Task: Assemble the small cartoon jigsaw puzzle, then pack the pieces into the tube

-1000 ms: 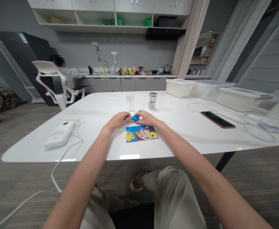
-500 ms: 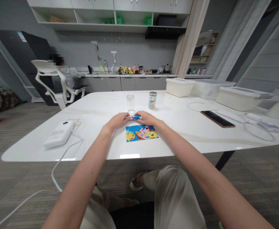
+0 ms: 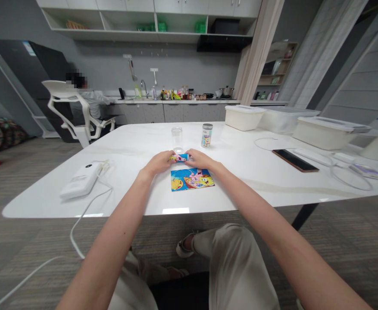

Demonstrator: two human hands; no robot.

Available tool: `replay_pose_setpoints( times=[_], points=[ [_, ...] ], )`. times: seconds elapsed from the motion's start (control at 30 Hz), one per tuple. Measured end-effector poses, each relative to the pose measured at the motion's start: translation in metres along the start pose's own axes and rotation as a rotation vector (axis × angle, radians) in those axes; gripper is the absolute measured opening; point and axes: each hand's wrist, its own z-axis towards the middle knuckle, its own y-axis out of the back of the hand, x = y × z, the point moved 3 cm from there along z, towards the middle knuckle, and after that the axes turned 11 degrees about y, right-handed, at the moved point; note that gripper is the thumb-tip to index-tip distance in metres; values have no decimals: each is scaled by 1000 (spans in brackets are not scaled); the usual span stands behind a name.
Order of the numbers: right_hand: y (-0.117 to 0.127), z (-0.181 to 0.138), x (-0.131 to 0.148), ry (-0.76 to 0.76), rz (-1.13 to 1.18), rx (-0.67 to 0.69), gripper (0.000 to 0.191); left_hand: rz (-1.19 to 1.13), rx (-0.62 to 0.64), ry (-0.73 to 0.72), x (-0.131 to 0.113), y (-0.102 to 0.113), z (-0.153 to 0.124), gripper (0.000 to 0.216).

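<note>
Both my hands meet over the white table (image 3: 137,150), just behind a flat cartoon picture card (image 3: 192,179). My left hand (image 3: 159,163) and my right hand (image 3: 201,159) are closed from either side on a small colourful rolled piece (image 3: 181,157), blue and pink, held between the fingertips. Just beyond the hands stand an empty clear glass (image 3: 176,138) and a small lidded jar (image 3: 206,135) with colourful contents.
A white device (image 3: 81,181) with a cable lies at the left. A dark phone (image 3: 294,160), cables and white lidded bins (image 3: 243,117) sit at the right. A person sits in a white chair (image 3: 67,107) by the far kitchen counter.
The rolled piece between my fingers has turned slightly, showing more pink and yellow; my hands stay in the same spot.
</note>
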Motion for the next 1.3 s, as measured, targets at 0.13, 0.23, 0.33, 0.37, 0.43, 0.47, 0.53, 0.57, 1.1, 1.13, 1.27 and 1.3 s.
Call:
replay_pose_setpoints(
  times=[0.13, 0.23, 0.33, 0.37, 0.43, 0.47, 0.53, 0.57, 1.1, 1.13, 1.27, 1.3],
  points=[
    [0, 1, 0, -86, 165, -58, 26, -65, -38, 85, 1, 1, 0, 18],
    [0, 4, -2, -208, 450, -180, 34, -239, -99, 169, 4, 0, 5, 21],
    [1, 6, -2, -286, 735, -269, 37, -520, -117, 236, 5, -6, 11, 31],
    [2, 7, -1, -289, 805, -273, 34, -613, -90, 248, 4, -9, 13, 36],
    [6, 7, 3, -271, 905, -276, 28, -761, -10, 251, 0, -14, 14, 44],
    [9, 7, 5, -263, 934, -284, 28, -810, 25, 241, -2, -15, 14, 48],
    [12, 7, 7, -261, 956, -312, 28, -869, 45, 223, -7, -14, 13, 54],
    [14, 7, 7, -265, 955, -322, 29, -885, 42, 215, -9, -12, 11, 56],
    [12, 8, 6, -258, 935, -323, 23, -971, 74, 171, -16, -5, 4, 67],
    [12, 8, 5, -250, 937, -320, 23, -980, 78, 167, -17, -4, 3, 68],
    [10, 9, 6, -221, 935, -299, 27, -998, 154, 170, -21, -5, 1, 62],
    [9, 8, 5, -220, 930, -292, 28, -1018, 179, 170, -22, -5, 1, 60]
  ],
)
